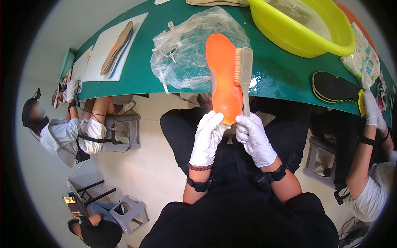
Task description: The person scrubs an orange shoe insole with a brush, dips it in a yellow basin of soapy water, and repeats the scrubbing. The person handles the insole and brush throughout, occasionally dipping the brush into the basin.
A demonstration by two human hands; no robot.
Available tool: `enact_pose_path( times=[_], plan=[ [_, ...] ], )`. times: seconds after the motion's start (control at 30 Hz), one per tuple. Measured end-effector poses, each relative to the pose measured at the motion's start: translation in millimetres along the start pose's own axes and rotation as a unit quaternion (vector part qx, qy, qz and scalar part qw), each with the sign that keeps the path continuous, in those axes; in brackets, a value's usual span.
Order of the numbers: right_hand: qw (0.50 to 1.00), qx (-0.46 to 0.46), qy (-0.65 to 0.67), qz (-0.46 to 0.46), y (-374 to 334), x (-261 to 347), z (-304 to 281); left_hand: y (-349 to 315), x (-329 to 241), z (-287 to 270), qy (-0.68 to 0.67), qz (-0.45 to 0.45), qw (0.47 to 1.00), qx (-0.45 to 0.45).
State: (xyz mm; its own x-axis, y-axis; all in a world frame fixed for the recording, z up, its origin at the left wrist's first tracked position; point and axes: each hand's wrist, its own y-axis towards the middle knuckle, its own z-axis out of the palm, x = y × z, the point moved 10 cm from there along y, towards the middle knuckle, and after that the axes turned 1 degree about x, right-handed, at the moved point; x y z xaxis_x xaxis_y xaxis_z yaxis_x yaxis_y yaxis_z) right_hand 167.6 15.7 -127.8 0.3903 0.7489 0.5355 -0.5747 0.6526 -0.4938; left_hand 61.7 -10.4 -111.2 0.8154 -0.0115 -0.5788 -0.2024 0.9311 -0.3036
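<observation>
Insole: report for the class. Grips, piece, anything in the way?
Left grip closed on orange insole. Right grip closed on brush. Insole held up, bristles at its right edge. Plastic bag beyond, on table; no obstruction seen.

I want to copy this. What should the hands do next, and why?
Maybe the right hand should slide the brush gently along the insole: the bristles are at its right edge, that hand has the handle, and the left hand holds the insole's lower end.
</observation>
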Motion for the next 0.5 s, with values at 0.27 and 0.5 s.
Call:
enact_pose_path(
  times=[0.27,0.5],
  plan=[
    [1.000,0.003,-0.007,-0.015,-9.1,14.0,-10.2,1.1,5.3,10.5,0.050,-0.017,0.998,0.020],
    [0.992,-0.016,-0.118,-0.041,-22.7,24.6,-14.0,24.7,13.5,0.4,-0.018,0.001,1.000,-0.018]
  ],
)
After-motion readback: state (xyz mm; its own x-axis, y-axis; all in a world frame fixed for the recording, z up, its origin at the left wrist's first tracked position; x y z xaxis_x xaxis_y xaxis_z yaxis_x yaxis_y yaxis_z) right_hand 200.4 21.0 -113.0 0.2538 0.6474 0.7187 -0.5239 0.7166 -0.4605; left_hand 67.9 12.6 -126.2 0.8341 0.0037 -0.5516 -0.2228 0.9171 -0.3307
